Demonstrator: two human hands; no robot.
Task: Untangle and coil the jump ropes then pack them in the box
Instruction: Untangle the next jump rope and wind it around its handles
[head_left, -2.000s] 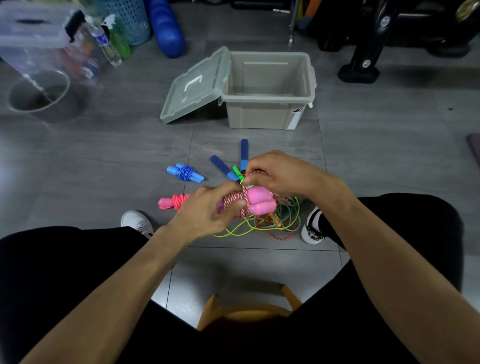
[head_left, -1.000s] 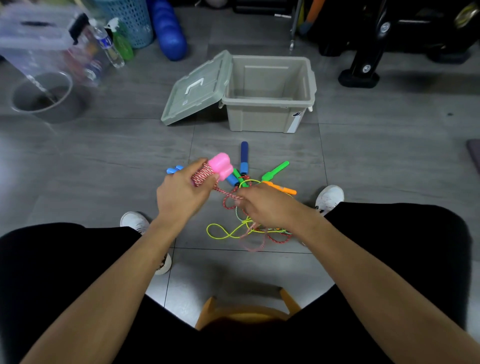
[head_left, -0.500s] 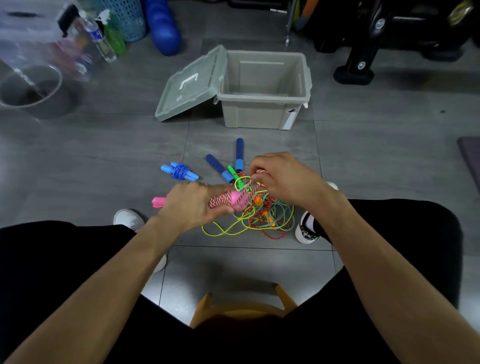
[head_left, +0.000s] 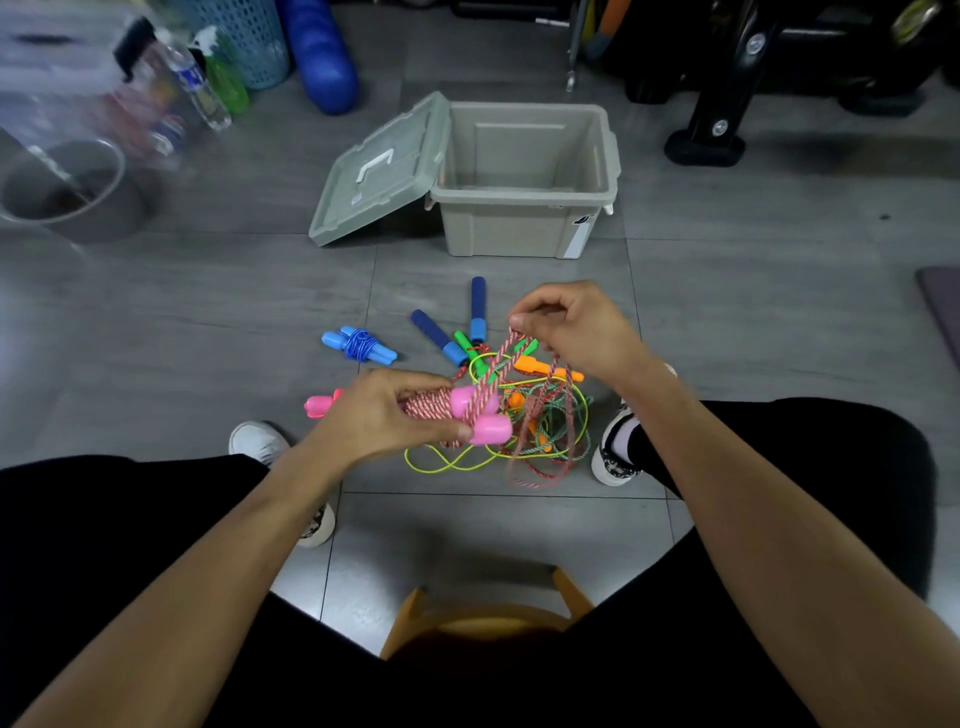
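While the person sits low over the grey floor, the left hand (head_left: 376, 415) is closed around a pair of pink handles (head_left: 478, 415) with red-and-white cord (head_left: 431, 405) wound about them; the fingers cover most of that bundle, so how many turns are on it cannot be told. The right hand (head_left: 576, 325) is raised just beyond, finger and thumb pinched on a loop of the same red-and-white cord, which drops from the pinch to the handles and, on the other side, toward the tangle (head_left: 540, 431) on the floor. That heap mixes yellow-green, green and red strands with orange handles (head_left: 545, 368) and a green handle (head_left: 467, 349); which cord belongs to which handle is impossible to sort out. Two dark blue handles (head_left: 478, 306) lie fanned beside it. Off to the left sit a wrapped light blue rope (head_left: 358, 345) and another pink one (head_left: 319, 405), half hidden behind the left wrist. Farther off stands the grey box (head_left: 524, 228), its lid (head_left: 379, 171) swung open to the left. Near the upper left corner everything is smeared: some bottles (head_left: 202, 88), a round bowl (head_left: 62, 182).
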